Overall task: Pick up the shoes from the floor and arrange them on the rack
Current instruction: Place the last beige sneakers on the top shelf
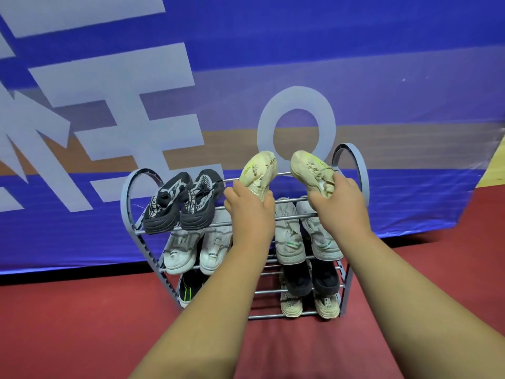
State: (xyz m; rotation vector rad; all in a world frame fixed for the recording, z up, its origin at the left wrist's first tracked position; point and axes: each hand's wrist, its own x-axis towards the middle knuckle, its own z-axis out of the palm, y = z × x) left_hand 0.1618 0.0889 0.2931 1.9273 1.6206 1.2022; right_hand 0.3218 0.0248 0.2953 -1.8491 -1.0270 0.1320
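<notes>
Placing step: the left hand (247,207) and right hand (337,198) each grip a cream shoe (258,170) over the rack (352,165)'s top tier, right of the black pair (183,201); next, lower both onto its bars.

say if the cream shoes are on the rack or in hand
In hand: left hand grips one cream shoe, right hand the other, toes raised above the rack.

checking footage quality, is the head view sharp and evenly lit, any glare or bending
Head view: even light, no glare on the cream shoes; lower shelves of the rack are shaded; lettering on the black shoes is readable; the wide lens bends lines on the banner.
</notes>
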